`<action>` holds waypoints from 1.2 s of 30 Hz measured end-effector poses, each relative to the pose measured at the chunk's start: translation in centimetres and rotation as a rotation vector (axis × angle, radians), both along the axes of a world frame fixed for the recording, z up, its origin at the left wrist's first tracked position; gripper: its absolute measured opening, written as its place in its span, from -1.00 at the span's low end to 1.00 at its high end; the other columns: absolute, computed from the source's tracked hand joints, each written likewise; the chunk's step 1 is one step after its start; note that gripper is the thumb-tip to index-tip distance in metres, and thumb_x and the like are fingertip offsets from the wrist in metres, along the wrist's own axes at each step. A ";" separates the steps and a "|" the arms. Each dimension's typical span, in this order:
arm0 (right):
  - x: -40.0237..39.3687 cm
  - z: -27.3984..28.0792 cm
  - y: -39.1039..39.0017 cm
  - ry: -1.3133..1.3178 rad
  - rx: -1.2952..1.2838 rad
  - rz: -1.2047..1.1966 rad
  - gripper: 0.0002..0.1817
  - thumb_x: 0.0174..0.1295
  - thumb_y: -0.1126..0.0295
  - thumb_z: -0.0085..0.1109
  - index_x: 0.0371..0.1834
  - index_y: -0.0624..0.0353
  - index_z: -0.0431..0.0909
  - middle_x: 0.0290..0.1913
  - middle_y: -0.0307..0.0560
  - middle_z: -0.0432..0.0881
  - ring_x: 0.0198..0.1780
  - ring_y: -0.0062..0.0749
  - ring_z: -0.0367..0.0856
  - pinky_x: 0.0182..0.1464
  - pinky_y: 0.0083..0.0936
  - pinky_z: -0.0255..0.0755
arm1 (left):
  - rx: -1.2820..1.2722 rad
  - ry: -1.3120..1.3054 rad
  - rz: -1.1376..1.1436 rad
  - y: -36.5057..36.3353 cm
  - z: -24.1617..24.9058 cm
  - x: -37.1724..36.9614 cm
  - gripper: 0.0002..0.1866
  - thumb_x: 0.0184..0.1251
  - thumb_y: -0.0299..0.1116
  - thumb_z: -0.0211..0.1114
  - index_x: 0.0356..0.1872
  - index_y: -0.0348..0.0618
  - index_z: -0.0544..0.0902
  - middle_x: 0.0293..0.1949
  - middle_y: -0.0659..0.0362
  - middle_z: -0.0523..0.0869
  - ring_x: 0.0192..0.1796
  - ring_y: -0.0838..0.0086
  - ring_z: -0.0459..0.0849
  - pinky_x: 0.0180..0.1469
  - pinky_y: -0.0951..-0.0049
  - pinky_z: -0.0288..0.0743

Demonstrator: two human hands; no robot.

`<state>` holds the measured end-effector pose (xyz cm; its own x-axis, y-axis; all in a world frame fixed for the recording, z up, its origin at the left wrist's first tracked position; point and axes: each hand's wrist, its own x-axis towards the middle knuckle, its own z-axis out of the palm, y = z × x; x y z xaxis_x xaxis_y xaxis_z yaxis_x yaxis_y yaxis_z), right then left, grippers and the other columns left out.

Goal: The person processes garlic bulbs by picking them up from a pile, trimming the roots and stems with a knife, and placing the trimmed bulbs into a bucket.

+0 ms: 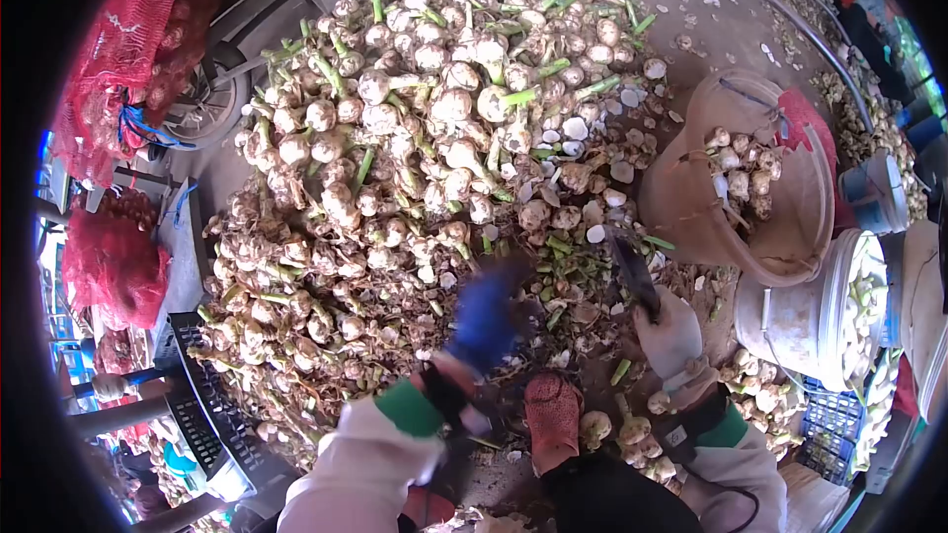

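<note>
My left hand (486,318), in a blue glove, is smeared by motion over the near edge of a big heap of garlic bulbs (434,138) with cut green stems. Its fingers are too blurred to show a grip. To the right, my right hand (671,341), in a pale glove, is closed around a dark, narrow cutting tool (637,276) that points up and away from me. Near the tool's tip lies a round white cut piece (595,234). Green stem cuttings (565,262) and dry skins litter the ground between my hands.
A large tub (681,192) holding some bulbs stands at the right, beside a white bucket (790,321). A blue crate (829,424) sits below it. Red mesh sacks (114,266) and a black crate (193,385) are at the left. My shoe (553,415) is between my arms.
</note>
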<state>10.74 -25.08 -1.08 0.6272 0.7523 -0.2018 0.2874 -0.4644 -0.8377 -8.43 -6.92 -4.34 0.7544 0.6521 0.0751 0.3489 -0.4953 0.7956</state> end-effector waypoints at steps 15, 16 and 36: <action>-6.8 5.6 5.3 -0.476 0.170 0.369 -0.87 0.23 0.34 0.16 -0.20 0.09 0.58 -0.43 0.01 0.62 -0.35 -0.05 0.64 -0.34 -0.22 0.51 | -0.569 -0.243 0.095 -3.7 2.0 -2.4 -0.90 0.37 -0.51 0.23 -0.15 -0.17 0.66 -0.36 0.27 0.67 -0.39 0.61 0.53 -0.34 0.58 0.42; -6.9 6.3 5.2 -0.491 0.089 0.485 -0.89 0.24 0.33 0.14 -0.26 0.09 0.56 -0.39 0.02 0.62 -0.28 -0.01 0.64 -0.28 -0.17 0.52 | -0.345 -0.191 0.058 -3.5 1.4 -2.7 -0.89 0.37 -0.51 0.22 -0.15 -0.20 0.66 -0.37 0.26 0.67 -0.37 0.61 0.54 -0.32 0.57 0.44; -8.5 0.7 5.5 0.341 0.168 -0.064 -0.74 0.33 0.30 0.10 -0.02 0.22 0.54 -0.32 0.16 0.64 -0.26 -0.08 0.68 -0.15 -0.35 0.48 | -0.730 -0.328 0.015 -9.5 1.4 -2.9 -0.25 0.32 -0.57 0.21 0.50 -0.10 0.11 0.30 0.16 0.43 0.26 0.44 0.49 0.20 0.41 0.48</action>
